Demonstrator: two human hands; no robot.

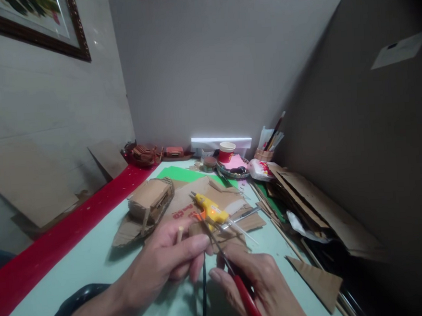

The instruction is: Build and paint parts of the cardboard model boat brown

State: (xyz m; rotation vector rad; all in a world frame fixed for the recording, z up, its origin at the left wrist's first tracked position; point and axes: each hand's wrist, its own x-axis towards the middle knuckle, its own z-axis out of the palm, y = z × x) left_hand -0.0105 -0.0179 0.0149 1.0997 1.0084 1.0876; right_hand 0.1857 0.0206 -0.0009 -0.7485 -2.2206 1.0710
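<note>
My left hand (pixel 174 254) is closed, its thumb and fingers pinching a small piece of brown cardboard (pixel 197 229). My right hand (pixel 257 280) grips red-handled scissors (pixel 247 297), whose dark blades point up and left against the cardboard piece. Just beyond both hands lies a yellow glue gun (pixel 209 207) with a clear glue stick (pixel 245 231) at its rear. A black cord (pixel 205 293) runs down between my hands to the near edge. Left of the glue gun stands a cardboard boat model (pixel 149 201) with a box-shaped cabin.
Flat cardboard (pixel 178 203) lies under the glue gun, with a green sheet (pixel 178 174) behind. A red paper cup (pixel 226 152) stands by a tray (pixel 234 173). Cardboard sheets (pixel 318 198) pile at right; a cardboard triangle (pixel 317 280) lies nearby. Reddish model boats (pixel 144 154) sit far left.
</note>
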